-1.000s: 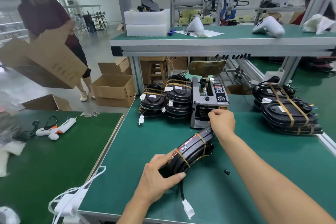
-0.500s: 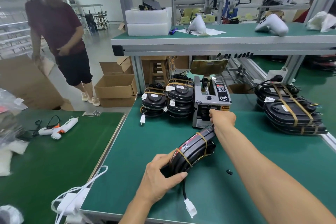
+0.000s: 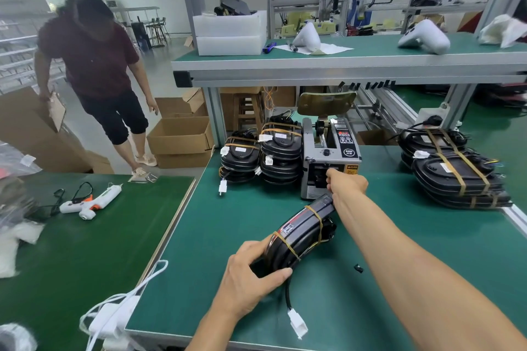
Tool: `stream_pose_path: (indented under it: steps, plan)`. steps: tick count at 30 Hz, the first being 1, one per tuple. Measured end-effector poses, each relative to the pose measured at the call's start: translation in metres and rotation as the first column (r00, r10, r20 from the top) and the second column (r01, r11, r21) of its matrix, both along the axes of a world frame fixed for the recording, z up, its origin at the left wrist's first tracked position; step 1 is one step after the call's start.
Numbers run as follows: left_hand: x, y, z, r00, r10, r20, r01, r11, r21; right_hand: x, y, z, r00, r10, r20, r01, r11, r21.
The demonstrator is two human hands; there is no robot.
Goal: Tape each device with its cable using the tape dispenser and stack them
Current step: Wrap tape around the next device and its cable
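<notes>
My left hand grips the near end of a black device, which lies tilted on the green table with two bands of yellowish tape around it. Its cable with a white plug hangs toward the table's front edge. My right hand is curled at the outlet of the grey tape dispenser, fingertips at the slot; whether it pinches tape is hidden. Two stacks of taped devices stand left of the dispenser.
Another pile of taped devices lies at the right. A small black piece sits on the mat. On the left table are a glue gun and white cables. A person stands by cardboard boxes.
My right hand has stayed at the dispenser's outlet, shifting slightly forward. My left hand keeps its grip on the device. The person at the left has put the large box down and bends forward.
</notes>
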State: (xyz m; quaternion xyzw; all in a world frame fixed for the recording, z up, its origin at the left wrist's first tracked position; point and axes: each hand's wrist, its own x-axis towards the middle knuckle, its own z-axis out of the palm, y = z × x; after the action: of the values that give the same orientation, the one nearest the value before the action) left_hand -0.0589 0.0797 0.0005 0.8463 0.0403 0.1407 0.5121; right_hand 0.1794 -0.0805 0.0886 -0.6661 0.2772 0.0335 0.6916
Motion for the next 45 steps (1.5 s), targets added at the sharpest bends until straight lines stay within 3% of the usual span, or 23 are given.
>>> stream_pose_path:
  steps: [7, 13, 18, 26, 45]
  plan:
    - [-0.001, 0.0, 0.002, 1.0, -0.006, 0.003, 0.006, 1.0, 0.01, -0.013, -0.013, -0.001, 0.998, 0.061, 0.014, -0.06, 0.995, -0.076]
    - [0.001, 0.0, 0.0, 1.0, -0.008, 0.001, 0.008, 1.0, 0.011, -0.057, -0.055, 0.002, 0.926, 0.36, 0.113, -0.376, 0.903, 0.21]
    - [0.0, 0.0, 0.001, 1.0, -0.017, 0.004, 0.017, 1.0, 0.011, -0.083, -0.065, 0.014, 0.838, 0.506, 0.205, -0.528, 0.846, 0.073]
    - [-0.001, -0.001, 0.002, 1.0, -0.013, 0.002, 0.013, 1.0, 0.014, -0.088, -0.066, 0.008, 0.799, 0.534, 0.276, -0.529, 0.843, -0.1]
    - [-0.001, 0.0, 0.002, 1.0, -0.019, 0.01, 0.019, 1.0, -0.005, -0.09, -0.064, 0.006, 0.8, 0.526, 0.287, -0.493, 0.85, -0.185]
